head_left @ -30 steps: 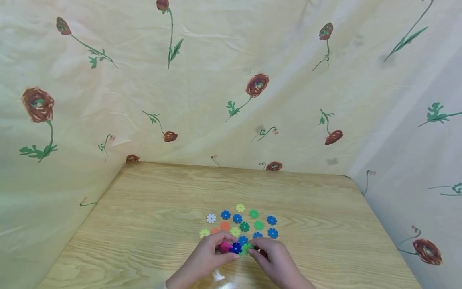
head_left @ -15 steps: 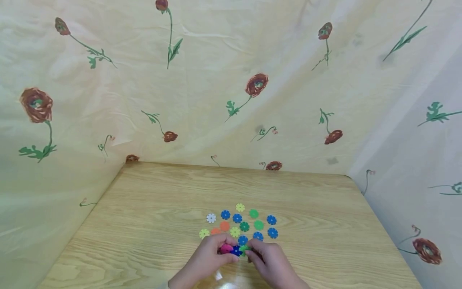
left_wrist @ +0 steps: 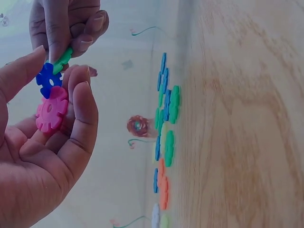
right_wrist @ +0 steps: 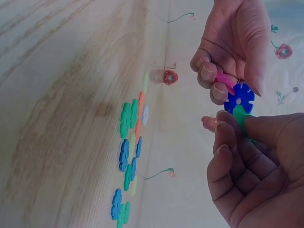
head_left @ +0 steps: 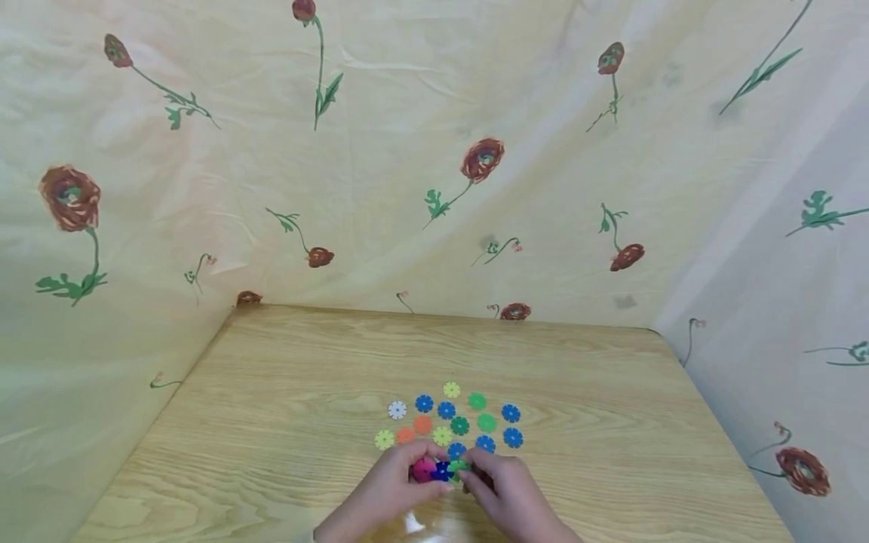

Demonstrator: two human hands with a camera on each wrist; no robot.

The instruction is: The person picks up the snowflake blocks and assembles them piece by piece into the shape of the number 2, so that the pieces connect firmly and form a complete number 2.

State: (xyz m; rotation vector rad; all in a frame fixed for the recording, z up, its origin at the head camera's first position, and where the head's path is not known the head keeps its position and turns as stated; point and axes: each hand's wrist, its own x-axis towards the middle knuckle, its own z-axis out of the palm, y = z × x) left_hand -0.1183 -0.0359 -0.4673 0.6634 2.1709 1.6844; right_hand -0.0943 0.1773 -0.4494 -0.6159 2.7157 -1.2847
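My left hand (head_left: 383, 483) has its fingers curled round a pink interlocking disc (left_wrist: 51, 111), a round plastic piece with notches in its rim. Joined to the pink disc is a dark blue one (left_wrist: 49, 80), set at an angle to it. My right hand (head_left: 512, 486) pinches a green interlocking disc (right_wrist: 241, 116) between thumb and finger, and its edge meets the far side of the blue disc. In the left wrist view, the three form a short row held up off the table. Right-hand fingers hide part of the green disc.
Just beyond the hands, more notched discs lie flat on the wooden table (head_left: 305, 377): several blue ones (head_left: 511, 413), some green, yellow and orange (head_left: 422, 424), and a white one (head_left: 397, 410). A flowered cloth (head_left: 407, 188) hangs behind and at both sides.
My right hand has shifted slightly left and down, bringing the green disc closer to the blue one. The left hand stays nearly in place, tilting the discs a little. The loose discs have not moved.
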